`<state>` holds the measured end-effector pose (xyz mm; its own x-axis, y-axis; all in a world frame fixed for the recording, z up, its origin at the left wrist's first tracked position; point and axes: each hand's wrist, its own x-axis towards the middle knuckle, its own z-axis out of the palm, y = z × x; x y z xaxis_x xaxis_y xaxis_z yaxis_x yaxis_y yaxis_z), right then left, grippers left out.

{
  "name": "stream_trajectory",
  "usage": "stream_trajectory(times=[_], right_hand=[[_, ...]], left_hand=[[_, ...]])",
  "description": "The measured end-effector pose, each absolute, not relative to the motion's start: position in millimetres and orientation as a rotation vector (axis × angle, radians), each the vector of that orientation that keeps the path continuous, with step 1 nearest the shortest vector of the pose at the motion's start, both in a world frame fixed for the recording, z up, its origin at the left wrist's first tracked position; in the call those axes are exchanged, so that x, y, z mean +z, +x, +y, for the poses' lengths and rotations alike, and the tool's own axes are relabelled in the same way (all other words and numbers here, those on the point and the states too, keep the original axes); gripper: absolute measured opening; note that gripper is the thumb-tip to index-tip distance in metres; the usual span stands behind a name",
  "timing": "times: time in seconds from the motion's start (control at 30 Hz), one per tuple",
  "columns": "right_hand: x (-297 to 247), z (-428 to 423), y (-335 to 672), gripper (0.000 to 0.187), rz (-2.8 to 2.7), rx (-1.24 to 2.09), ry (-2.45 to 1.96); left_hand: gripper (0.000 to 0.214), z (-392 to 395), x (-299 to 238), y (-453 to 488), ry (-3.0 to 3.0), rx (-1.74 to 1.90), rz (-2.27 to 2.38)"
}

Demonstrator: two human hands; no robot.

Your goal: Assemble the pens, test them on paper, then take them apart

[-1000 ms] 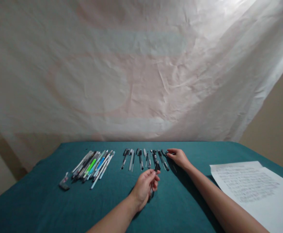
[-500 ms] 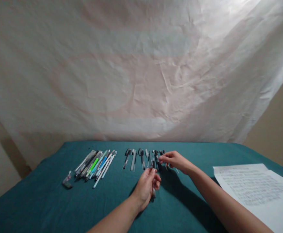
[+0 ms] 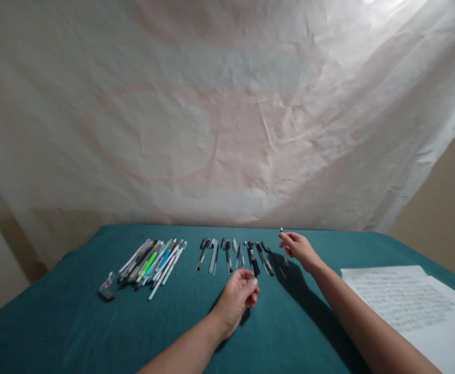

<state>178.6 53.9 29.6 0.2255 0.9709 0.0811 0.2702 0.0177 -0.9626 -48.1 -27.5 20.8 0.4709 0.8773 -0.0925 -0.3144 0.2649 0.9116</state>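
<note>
My right hand (image 3: 297,248), at the right end of a row of pens, pinches a thin pen (image 3: 285,257) held upright. Its dark top pokes out above the fingers, and its lower part looks clear. Nearer to me, my left hand (image 3: 236,298) is closed with thumb and fingertips together; whatever it may hold is hidden. Just beyond those fingers lies a black pen (image 3: 253,258). Other dark and clear pens make up the row, among them a clear-barrelled pen (image 3: 265,258) and a capped black pen (image 3: 202,254).
At the left lies a bundle of pens (image 3: 155,262), with a bright green one and a blue one among them. Beside it is a small clear and dark object (image 3: 106,288). Handwritten paper sheets (image 3: 401,298) rest at the right on the green cloth (image 3: 71,322).
My right hand has moved right and up from the row, now with an upright pen in its fingers. The pen seen in my left hand no longer shows there.
</note>
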Motion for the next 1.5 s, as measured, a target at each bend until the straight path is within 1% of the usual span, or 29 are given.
stream_trajectory(times=[0.1,0.2,0.4,0.73,0.87,0.97,1.0,1.1,1.2,1.27,1.37,1.43,1.5], right_hand=[[9.0,61.5,192.2,0.039,-1.399,0.644,-1.631],[-5.7,66.6,190.8,0.038,-1.466,0.592,-1.663],[-12.8,67.6,184.9,0.036,-1.587,0.308,-1.776],[-11.7,61.6,182.6,0.03,-1.662,0.24,-1.837],[-6.4,56.4,180.9,0.028,-1.615,0.16,-1.829],[5.3,49.3,170.0,0.027,-1.569,0.05,-1.757],[10.5,46.9,163.8,0.027,-1.56,0.028,-1.72],[27.5,40.3,140.2,0.028,-1.585,0.056,-1.618],[41.1,34.4,118.8,0.028,-1.627,0.125,-1.548],[45.6,30.3,111.2,0.028,-1.62,0.148,-1.523],[44.8,22.7,110.9,0.027,-1.592,0.177,-1.541],[41.7,16.9,116.2,0.027,-1.582,0.2,-1.568],[39.0,10.9,124.6,0.027,-1.584,0.224,-1.581]], left_hand=[[0.035,-27.5,21.8,-48.6,0.993,0.881,0.698],[0.035,-27.9,23.3,-48.5,0.991,0.877,0.694],[0.036,-28.9,24.8,-48.3,0.999,0.874,0.697],[0.035,-27.5,22.1,-47.8,1.04,0.857,0.707],[0.028,-38.4,27.0,-46.6,1.316,0.854,0.766],[0.02,-62.0,45.5,-42.8,1.787,0.933,0.777],[0.02,-71.0,53.2,-39.8,1.949,0.939,0.746],[0.036,-93.3,71.9,-24.6,2.275,0.876,0.652],[0.053,-105.1,75.2,-4.8,2.33,0.947,0.762],[0.055,-110.7,70.3,6.8,2.305,0.978,0.858],[0.053,-122.7,61.9,16.8,2.306,0.98,0.908],[0.054,-132.4,60.4,16.5,2.355,0.956,0.848],[0.05,-139.2,62.6,9.7,2.429,0.889,0.723]])
